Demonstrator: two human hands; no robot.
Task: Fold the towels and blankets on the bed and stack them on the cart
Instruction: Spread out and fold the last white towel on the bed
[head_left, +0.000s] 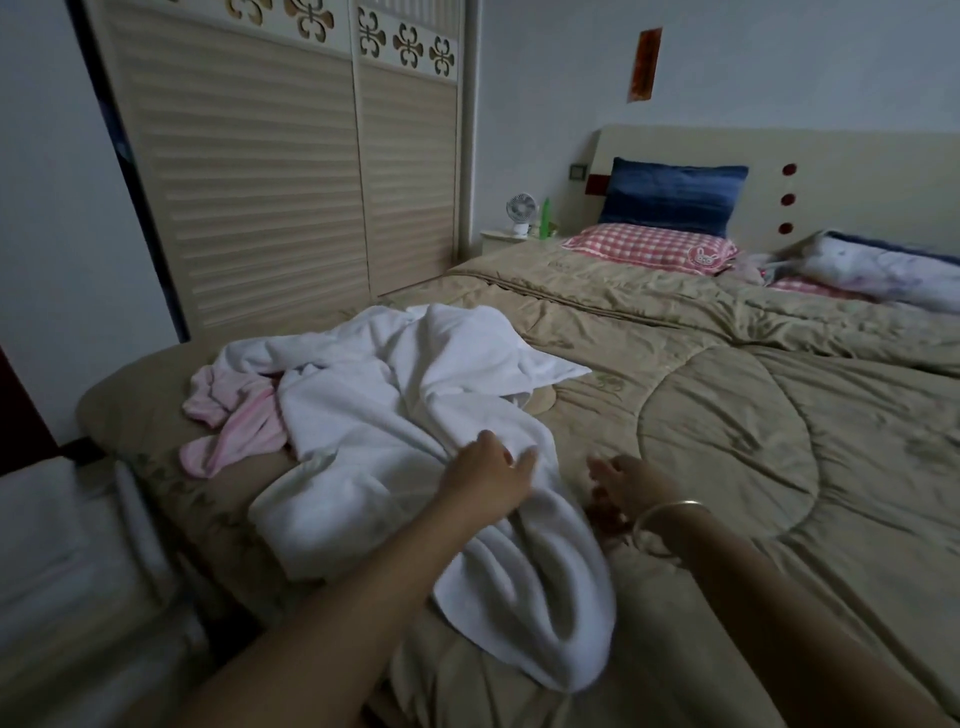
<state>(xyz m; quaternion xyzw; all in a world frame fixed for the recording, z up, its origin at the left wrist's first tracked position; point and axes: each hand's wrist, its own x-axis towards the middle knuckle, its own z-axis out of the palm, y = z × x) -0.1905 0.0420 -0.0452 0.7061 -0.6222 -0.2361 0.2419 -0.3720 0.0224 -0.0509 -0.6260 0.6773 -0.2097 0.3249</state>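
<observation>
A large crumpled white towel (395, 415) lies on the near left part of the bed (727, 415), trailing toward me. A pink towel (234, 421) is bunched at its left side, partly under it. My left hand (483, 478) lies on the white towel with its thumb and fingers closing on a bunched fold. My right hand (623, 483), a bangle on its wrist, hovers just right of the towel above the beige quilt, fingers loosely spread and holding nothing.
A white cart (67, 571) stands at the lower left beside the bed. A slatted wardrobe (270, 171) fills the far left. Pillows (654, 244) lie at the headboard, and a small fan (521, 213) sits on the nightstand.
</observation>
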